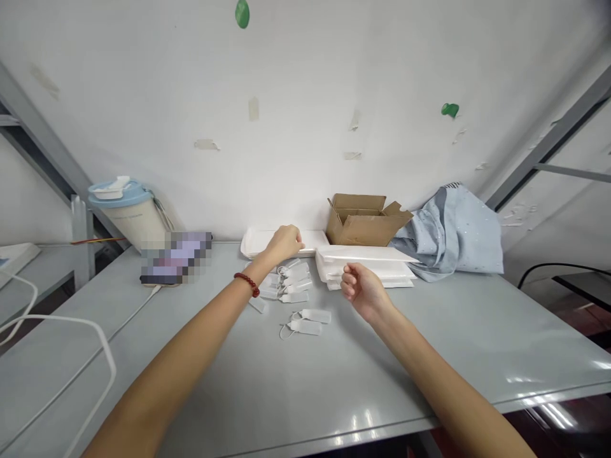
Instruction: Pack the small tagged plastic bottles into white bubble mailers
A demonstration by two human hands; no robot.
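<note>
My left hand, with a dark red bead bracelet at its wrist, is closed over a white flat stack near the wall. Whatever its fingers may hold is hidden. Below it lies a cluster of small translucent plastic bottles with looped cap straps, partly covered by my left forearm. Two more bottles lie apart, nearer the front. My right hand is closed with its fingers curled, and nothing shows in it. It is in front of a pile of white packets.
An open cardboard box and a bunched light blue cloth stand at the back right. At left are a lidded cup and a phone with a white cable across the grey table.
</note>
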